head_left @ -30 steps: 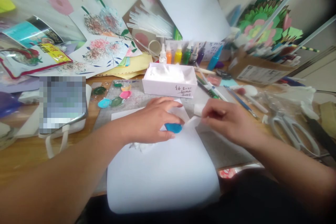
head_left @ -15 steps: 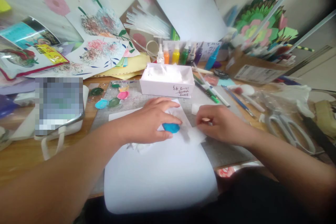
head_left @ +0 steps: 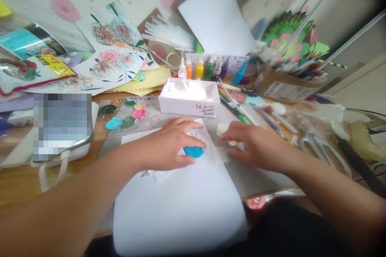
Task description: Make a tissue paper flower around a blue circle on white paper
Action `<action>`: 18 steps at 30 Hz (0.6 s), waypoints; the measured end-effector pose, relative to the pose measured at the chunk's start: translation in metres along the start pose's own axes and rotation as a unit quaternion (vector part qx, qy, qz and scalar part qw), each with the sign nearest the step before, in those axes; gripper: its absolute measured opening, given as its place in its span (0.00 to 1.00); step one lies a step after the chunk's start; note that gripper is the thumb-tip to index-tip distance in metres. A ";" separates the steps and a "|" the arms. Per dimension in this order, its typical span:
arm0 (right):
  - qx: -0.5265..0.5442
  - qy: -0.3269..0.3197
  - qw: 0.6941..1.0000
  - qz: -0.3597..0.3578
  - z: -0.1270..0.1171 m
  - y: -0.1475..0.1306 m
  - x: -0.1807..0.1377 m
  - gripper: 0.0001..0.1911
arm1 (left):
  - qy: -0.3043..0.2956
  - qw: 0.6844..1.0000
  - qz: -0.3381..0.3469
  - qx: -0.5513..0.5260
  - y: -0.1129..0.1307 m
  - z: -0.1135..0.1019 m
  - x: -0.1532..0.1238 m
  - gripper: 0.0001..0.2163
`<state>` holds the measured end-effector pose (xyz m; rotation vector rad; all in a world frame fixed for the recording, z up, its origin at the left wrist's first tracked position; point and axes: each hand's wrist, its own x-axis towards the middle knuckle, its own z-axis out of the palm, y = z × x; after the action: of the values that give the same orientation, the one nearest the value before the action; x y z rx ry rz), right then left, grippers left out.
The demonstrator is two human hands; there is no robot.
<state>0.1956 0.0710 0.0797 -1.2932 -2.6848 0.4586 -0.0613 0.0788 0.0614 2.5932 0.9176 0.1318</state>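
Observation:
My left hand (head_left: 176, 144) rests over the upper part of a white sheet of paper (head_left: 177, 213). Its thumb and forefinger sit on either side of a small blue paint dish (head_left: 194, 152); the other fingers reach forward on the paper. Crumpled white tissue (head_left: 158, 175) lies beneath its wrist. To the right, my right hand (head_left: 251, 144) hovers low beside the paper's edge, fingers bent and apart. Thin white tissue (head_left: 222, 154) lies at its fingertips, and I see no firm hold on it.
A white box (head_left: 187, 105) with white contents stands ahead, paint bottles (head_left: 199, 69) behind it. Small paint dishes (head_left: 128, 122) lie left, near a phone (head_left: 64, 124). Pens (head_left: 233, 106), a paintbrush (head_left: 271, 122) and scissors (head_left: 319, 148) are at right.
My right hand's fingers have loosened and spread from a closed curl, away from the tissue. My left hand stays at the blue dish. The whole view has shifted slightly.

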 end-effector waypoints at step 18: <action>0.164 -0.091 0.982 -0.023 -0.021 -0.009 0.002 0.05 | -0.006 1.000 0.001 -0.010 0.001 -0.002 0.000 0.15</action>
<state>0.1931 0.0724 0.1027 -1.1393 -2.6211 1.0100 -0.0608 0.0789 0.0634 2.5748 0.9045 0.1260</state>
